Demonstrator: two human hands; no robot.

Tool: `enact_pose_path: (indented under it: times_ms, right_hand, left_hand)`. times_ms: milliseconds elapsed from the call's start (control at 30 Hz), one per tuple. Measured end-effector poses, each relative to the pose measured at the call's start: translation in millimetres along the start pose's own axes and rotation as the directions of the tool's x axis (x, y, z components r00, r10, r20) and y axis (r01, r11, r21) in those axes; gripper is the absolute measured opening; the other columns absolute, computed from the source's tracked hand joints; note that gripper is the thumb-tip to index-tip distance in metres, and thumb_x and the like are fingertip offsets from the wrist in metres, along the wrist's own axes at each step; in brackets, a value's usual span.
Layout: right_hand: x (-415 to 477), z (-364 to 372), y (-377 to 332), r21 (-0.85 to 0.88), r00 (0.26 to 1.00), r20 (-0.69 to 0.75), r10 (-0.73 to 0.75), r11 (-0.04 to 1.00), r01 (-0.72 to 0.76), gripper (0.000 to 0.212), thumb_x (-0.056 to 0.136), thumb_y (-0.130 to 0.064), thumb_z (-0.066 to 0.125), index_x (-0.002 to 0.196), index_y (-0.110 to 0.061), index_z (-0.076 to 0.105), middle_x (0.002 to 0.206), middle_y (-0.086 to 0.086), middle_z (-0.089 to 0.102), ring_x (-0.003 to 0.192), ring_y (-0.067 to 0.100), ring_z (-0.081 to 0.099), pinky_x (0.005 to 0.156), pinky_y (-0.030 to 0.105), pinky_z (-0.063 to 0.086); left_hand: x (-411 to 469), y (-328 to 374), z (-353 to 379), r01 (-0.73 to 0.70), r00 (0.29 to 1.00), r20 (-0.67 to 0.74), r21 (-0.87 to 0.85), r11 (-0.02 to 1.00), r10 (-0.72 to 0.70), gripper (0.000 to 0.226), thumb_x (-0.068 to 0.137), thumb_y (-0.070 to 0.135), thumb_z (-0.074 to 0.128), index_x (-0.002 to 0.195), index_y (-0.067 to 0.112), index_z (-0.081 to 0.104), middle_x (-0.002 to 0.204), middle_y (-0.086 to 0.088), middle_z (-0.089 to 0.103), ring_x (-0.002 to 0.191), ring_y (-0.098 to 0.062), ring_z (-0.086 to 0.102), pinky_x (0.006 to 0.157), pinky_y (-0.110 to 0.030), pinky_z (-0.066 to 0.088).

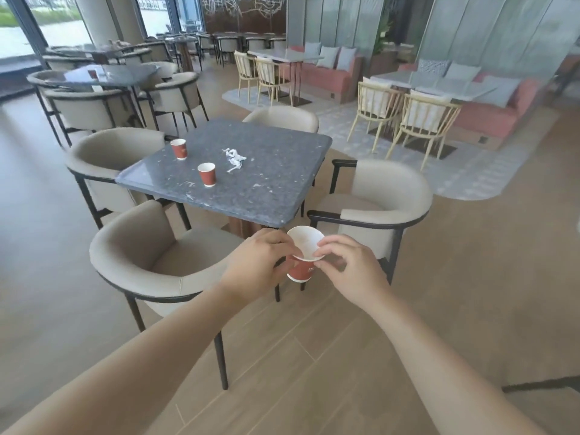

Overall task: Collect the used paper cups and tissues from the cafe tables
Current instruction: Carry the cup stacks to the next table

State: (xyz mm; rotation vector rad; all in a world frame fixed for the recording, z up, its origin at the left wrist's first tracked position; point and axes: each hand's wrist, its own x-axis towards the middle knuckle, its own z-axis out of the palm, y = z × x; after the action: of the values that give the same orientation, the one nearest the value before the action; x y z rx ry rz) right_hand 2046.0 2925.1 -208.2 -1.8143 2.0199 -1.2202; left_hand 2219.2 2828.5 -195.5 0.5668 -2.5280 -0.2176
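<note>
My left hand (257,265) is wrapped round the red paper cup (306,244) from its left side, with the fingers curled against the wall just under the rim. My right hand (351,268) comes in from the other side and pinches the rim between thumb and forefinger, the other fingers loosely curled below. The cup is tilted so that its white inside faces up towards me. I am holding it in the air just off the near corner of the grey stone table (276,189), between two beige armchairs (150,255). Both forearms are bare and reach forward, converging on the cup with the wrists about level. Two more cups stand upright on the table: the far cup (179,149) by the left edge, and the near cup (207,174) closer to me and a little to the right. A crumpled white tissue (233,160) lies just right of them, touching neither.
</note>
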Motion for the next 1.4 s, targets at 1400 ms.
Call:
enact_pose_path:
  times_ms: [1400]
  right_hand:
    - [599, 277, 292, 0.062, 0.702, 0.687, -0.189, 0.977, 0.203, 0.015, 0.083, -0.013, 0.058, 0.090, -0.021, 0.069, 0.107, -0.005, 0.063, 0.096, 0.022, 0.059, 0.074, 0.036, 0.049]
  left_hand:
    - [320, -465, 177, 0.707, 0.564, 0.344, 0.268, 0.654, -0.751, 0.056, 0.091, 0.026, 0.052, 0.141, 0.039, 0.032, 0.155, 0.007, 0.015, 0.139, -0.016, 0.025, 0.099, -0.035, 0.044]
